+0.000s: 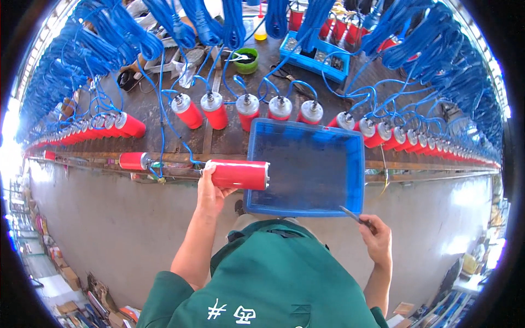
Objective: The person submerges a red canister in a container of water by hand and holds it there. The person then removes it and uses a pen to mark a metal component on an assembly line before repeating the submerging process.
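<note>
My left hand point(210, 188) is wrapped round the near end of a red cylinder point(240, 175) with metal end caps. The cylinder lies sideways, its far end over the left rim of a blue plastic bin point(359, 164). A blue cable runs up from its left end. In my right hand point(377, 238) is a slim dark hand tool point(350, 212), whose thin tip points toward the bin's lower right corner; its exact kind is too small to tell. Upright behind the bin stand several more red cylinders point(248, 112), each with a blue cable from its top.
Coiled blue cables point(202, 22) hang across the far side. Rows of red cylinders line the bench edge left and right. Another red cylinder point(133, 160) lies sideways at left. Farther back are a green pot point(246, 66), a blue divided box point(333, 71) and a yellow bottle point(260, 30).
</note>
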The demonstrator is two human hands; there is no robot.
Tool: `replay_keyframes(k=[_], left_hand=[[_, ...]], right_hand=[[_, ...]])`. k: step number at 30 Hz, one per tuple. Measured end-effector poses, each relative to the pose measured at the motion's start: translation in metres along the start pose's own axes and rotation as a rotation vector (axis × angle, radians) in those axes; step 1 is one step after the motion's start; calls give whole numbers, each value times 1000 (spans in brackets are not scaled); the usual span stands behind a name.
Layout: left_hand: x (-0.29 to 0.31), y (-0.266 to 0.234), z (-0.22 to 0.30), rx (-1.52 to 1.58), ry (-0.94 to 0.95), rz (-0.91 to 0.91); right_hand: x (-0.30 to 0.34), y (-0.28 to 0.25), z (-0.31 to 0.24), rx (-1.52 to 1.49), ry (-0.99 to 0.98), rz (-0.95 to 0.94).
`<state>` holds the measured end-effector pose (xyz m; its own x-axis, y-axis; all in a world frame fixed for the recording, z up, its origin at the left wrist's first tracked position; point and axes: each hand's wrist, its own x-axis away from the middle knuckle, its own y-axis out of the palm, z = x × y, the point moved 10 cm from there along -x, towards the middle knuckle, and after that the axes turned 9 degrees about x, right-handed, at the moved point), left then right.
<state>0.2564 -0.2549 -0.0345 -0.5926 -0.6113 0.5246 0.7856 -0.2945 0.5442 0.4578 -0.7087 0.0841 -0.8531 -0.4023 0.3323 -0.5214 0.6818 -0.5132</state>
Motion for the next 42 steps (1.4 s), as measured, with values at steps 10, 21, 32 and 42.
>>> replay_keyframes(k=[10, 21, 32, 42], left_hand=[[-13, -1, -14, 61, -74, -38], [-16, 11, -5, -1, 15, -106], [-13, 0, -13, -9, -11, -66], [-12, -6, -16, 79, -24, -7]], right_hand=[[-88, 137, -77, -314, -228, -190], [-128, 174, -109, -190, -417, -199], [-136, 169, -127, -154, -346, -301], [-155, 180, -97, -250, -379, -309]])
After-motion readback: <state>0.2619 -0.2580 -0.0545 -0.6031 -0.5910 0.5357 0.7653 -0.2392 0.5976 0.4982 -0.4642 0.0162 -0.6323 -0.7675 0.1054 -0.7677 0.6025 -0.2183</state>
